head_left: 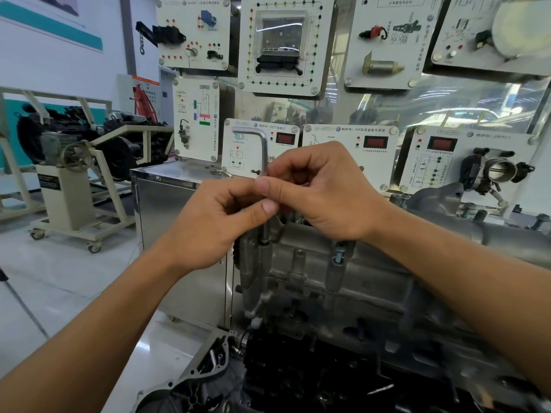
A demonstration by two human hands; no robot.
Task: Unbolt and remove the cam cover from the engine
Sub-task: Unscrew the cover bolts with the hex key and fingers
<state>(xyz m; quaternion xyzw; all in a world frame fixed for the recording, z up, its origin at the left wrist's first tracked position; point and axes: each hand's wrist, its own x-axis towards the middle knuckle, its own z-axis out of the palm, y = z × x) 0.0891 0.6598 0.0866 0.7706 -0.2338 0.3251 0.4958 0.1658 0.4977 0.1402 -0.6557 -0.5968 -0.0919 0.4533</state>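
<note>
Engine (357, 308) castings filled the near view, with a loose dark housing (185, 389) lying at the lower left. On top, the cam cover (307, 245) sat in place, nowhere lifted. At its left end an L-shaped hex key (264, 150) stood upright in a bolt. Both hands gripped the key's shank: the left hand (220, 222) pinched it low between thumb and curled fingers, and the right hand (322, 189) pinched just above. Along the cover's near edge one bolt (340, 254) stood proud, seemingly backed out already. I judged the unbolting partway done, with more bolts and the lift-off itself left. Behind, sensor training panels (351, 144) lined the wall.
</note>
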